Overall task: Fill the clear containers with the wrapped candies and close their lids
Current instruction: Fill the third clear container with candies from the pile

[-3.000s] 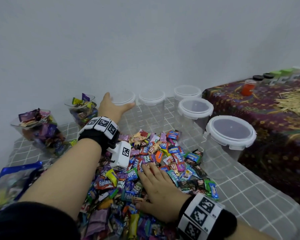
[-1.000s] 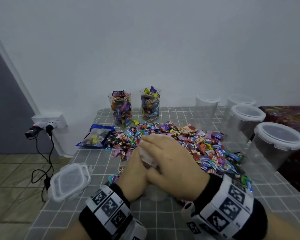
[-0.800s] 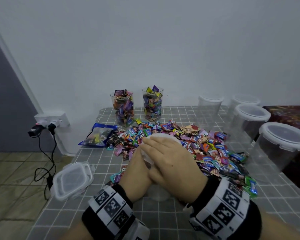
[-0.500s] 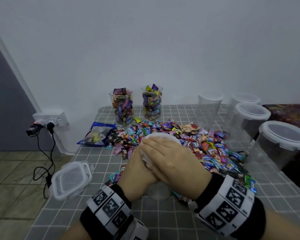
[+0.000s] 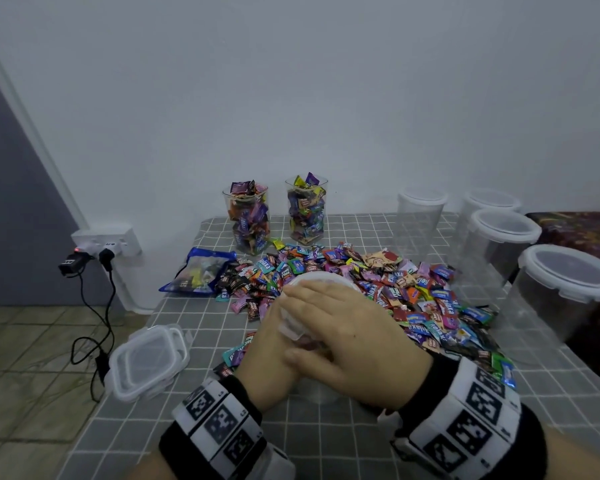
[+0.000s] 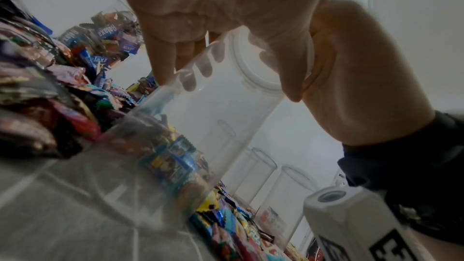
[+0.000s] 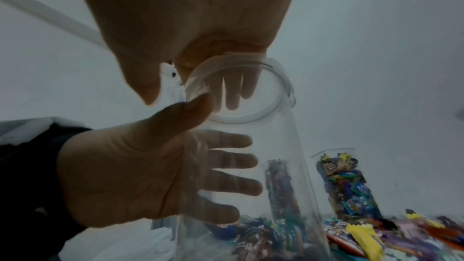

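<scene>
Both hands on a lidded clear container (image 7: 251, 166) at the near edge of the table (image 5: 326, 427).
The left hand (image 5: 267, 355) wraps its wall; the right hand (image 5: 354, 334) cups the lid (image 5: 309, 277), thumb over the rim, grip unchanged from half a second ago. The candy pile (image 5: 395, 282) lies just behind.

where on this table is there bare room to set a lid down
Bare cloth: the near right corner before the big lidded container; the near strip between the square lids and the left hand; the back strip between the filled jars and the tall empty container. Crowded: the candy pile mid-table.
</scene>
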Tool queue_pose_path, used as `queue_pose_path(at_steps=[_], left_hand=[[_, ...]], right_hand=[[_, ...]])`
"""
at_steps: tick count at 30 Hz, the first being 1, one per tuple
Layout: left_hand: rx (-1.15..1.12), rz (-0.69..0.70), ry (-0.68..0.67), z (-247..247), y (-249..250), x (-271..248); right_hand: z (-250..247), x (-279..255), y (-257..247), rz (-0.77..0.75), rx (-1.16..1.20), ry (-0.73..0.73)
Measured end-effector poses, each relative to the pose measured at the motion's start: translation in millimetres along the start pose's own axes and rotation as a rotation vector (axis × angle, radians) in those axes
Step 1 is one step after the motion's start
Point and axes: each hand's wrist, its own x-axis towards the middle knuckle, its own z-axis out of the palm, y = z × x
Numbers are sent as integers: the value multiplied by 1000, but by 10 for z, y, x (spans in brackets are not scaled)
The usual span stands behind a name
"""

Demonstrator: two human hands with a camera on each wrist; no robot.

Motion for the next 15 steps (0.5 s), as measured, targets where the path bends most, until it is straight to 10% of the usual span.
queue_pose_path(at_steps=[7, 15], left_hand=[[-165, 40, -45, -23, 62, -33], [-125, 4, -95, -101, 56, -3]], right_hand=[[-228, 144, 378, 656, 282, -116], [-147, 171, 583, 861, 867, -204]])
